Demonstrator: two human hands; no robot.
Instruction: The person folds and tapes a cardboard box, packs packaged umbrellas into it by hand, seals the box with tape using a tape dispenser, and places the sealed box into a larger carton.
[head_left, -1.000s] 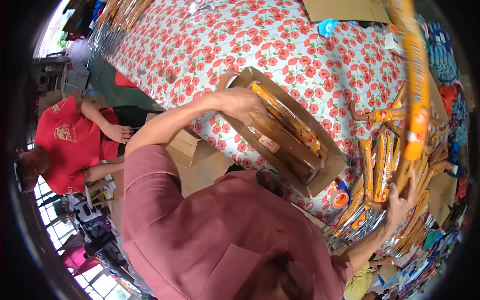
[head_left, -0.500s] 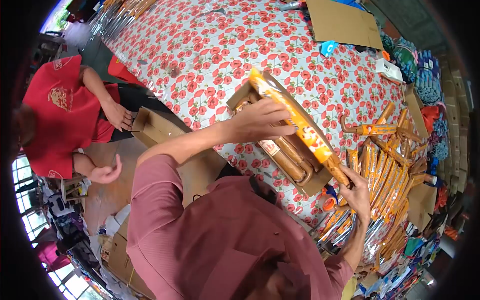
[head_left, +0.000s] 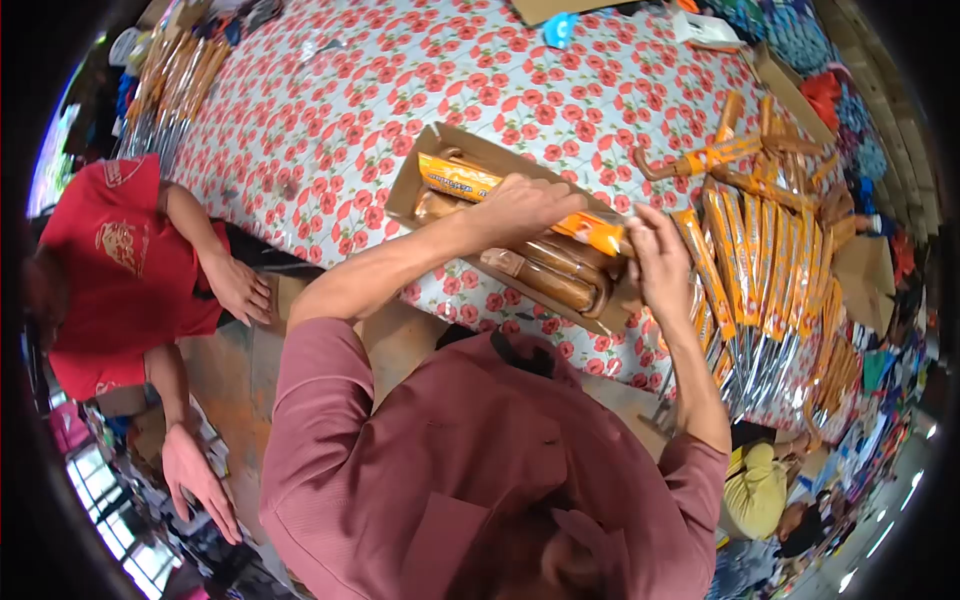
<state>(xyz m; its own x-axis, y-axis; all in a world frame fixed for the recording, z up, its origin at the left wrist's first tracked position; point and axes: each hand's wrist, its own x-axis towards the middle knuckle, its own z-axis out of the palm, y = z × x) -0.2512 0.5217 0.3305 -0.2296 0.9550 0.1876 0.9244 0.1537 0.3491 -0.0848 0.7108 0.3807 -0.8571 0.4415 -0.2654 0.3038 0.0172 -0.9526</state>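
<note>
A cardboard box (head_left: 425, 150) lies open on the flowered tablecloth, holding several brown, curved-handled items in clear plastic. An orange-sleeved package (head_left: 460, 178) lies lengthwise along the top of the box. My left hand (head_left: 530, 208) is closed over the middle of this package, palm down. At the package's right end is my right hand (head_left: 657, 250), its fingers curled round the end, slightly blurred. To the right of it, several similar orange packages (head_left: 765, 260) are piled on the table, some with brown hooked handles showing.
At the left stands a person in a red shirt (head_left: 110, 250), one hand near the table edge. Long brown packages (head_left: 180, 85) lie at the far left corner. A blue item (head_left: 560, 30) and cardboard are at the far edge. Another person in yellow (head_left: 757, 490) is at lower right.
The orange package has come down from the right into the box, carried by my right hand. My left hand has closed over it. The person in red has lowered one hand.
</note>
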